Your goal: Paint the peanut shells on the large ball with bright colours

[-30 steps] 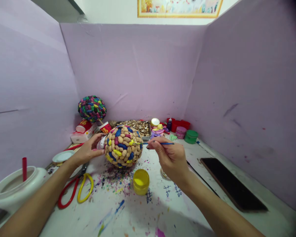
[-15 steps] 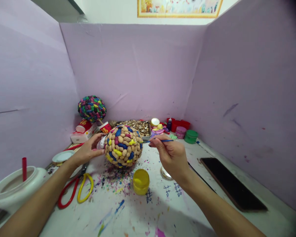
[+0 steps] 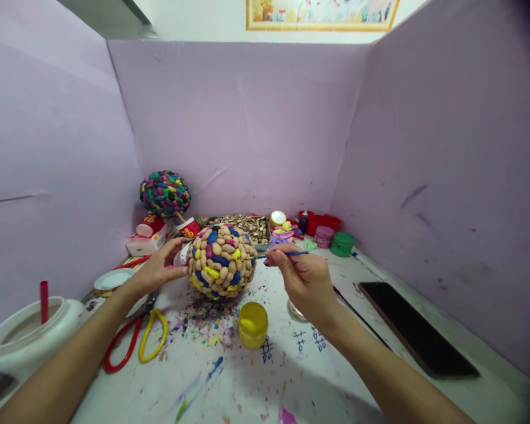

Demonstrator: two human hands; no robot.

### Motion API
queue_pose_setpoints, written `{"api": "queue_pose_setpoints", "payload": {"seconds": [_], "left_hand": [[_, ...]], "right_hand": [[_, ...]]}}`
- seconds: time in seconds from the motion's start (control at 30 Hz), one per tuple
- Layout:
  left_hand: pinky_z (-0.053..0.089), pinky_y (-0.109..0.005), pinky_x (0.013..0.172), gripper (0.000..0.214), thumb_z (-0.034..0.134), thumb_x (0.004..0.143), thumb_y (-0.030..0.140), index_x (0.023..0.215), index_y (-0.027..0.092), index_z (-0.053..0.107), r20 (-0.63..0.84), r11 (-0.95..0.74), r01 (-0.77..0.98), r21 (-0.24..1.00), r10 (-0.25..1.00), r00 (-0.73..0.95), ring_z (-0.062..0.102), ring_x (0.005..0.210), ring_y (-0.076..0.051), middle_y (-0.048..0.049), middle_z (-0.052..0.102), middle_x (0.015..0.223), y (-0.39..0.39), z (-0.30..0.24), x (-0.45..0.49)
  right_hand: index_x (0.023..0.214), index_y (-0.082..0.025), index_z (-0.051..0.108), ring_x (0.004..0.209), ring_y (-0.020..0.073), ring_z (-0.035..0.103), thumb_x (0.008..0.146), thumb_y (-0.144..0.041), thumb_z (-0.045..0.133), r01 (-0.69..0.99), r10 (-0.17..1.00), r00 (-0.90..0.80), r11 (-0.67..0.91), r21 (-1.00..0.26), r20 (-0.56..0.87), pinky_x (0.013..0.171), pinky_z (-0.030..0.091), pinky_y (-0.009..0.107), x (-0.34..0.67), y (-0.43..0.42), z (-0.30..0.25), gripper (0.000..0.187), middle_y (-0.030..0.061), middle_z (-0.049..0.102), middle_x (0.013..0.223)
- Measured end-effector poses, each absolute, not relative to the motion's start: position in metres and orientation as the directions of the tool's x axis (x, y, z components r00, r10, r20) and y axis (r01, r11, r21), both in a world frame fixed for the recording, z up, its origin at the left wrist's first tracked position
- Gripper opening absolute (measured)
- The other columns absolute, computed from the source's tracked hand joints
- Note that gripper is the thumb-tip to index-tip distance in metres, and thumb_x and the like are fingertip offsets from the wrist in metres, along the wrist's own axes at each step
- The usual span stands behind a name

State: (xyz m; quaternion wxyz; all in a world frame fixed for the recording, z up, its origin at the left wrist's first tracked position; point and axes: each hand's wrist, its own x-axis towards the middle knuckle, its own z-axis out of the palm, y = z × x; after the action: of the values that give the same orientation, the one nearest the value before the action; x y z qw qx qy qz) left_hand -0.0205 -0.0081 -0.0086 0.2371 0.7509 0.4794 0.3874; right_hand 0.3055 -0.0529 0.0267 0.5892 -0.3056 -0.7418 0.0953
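A ball covered in peanuts, some painted blue, yellow or magenta and many bare, sits over the paint-flecked table. My left hand grips it from the left, by a whitish wrapped end. In my right hand is pinched a thin blue paintbrush, its tip at the ball's right side beside a yellow-painted peanut. Just below the ball stands an open jar of yellow paint. A round lid lies partly hidden behind my right hand.
Scissors and a white pot stand at left. Behind are a finished-looking colourful ball, a tray of peanuts and green and pink jars. At right lie a dark phone and a thin black stick.
My right hand has shifted slightly left and down with the paintbrush, and its tip has moved off the middle of the yellow peanut. The ball and my left hand stay put.
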Motion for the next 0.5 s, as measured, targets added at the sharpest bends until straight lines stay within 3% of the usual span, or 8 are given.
{"api": "queue_pose_setpoints", "payload": {"seconds": [0.5], "left_hand": [[0.039,-0.045,0.103,0.068,0.07,0.069,0.04,0.128,0.024,0.041,0.33,-0.408,0.496,0.766,0.913,0.242,0.038,0.132,-0.033,-0.0117,0.045,0.14,-0.0083,-0.0083,-0.0187]], "right_hand": [[0.079,-0.018,0.065,0.068,0.016,0.067,0.091,-0.024,0.047,0.366,0.576,-0.083,0.777,-0.512,0.814,0.062,0.052,0.029,0.3074,-0.0534,0.0272,0.022,0.0047,0.071,0.075]]}}
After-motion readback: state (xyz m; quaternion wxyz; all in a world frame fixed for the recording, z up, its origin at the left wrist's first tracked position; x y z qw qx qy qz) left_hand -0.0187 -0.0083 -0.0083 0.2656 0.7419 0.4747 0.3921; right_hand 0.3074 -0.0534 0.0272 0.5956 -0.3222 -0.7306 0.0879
